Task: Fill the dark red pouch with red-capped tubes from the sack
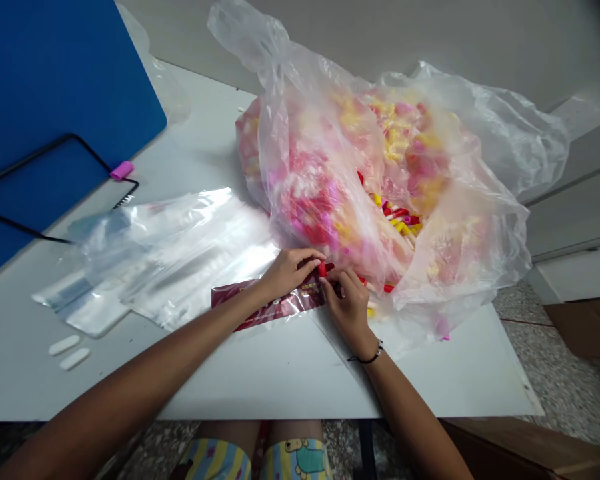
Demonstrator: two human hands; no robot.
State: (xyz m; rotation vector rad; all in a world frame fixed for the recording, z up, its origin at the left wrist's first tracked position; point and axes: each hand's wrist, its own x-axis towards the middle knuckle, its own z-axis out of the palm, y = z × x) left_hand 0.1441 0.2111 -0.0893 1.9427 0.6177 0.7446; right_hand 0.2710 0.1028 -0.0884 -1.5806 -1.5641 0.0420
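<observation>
Left hand (291, 272) and right hand (347, 300) meet over the tabletop (280, 387), the left grip pinching a small red piece (322, 269), the right grip's fingertips pressed in just beside it! Right below the left grip lies the dark red printed packet (280, 308). Beyond both grips bulges the clear plastic bag (330, 167), loaded with red, yellow and pink pieces (403, 217).

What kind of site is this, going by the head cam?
Probably a small packing workshop, judging by the big clear plastic bag of red, yellow and pink tube-like pieces, the flat clear plastic sleeves on the white table, and the brown cardboard boxes.
</observation>
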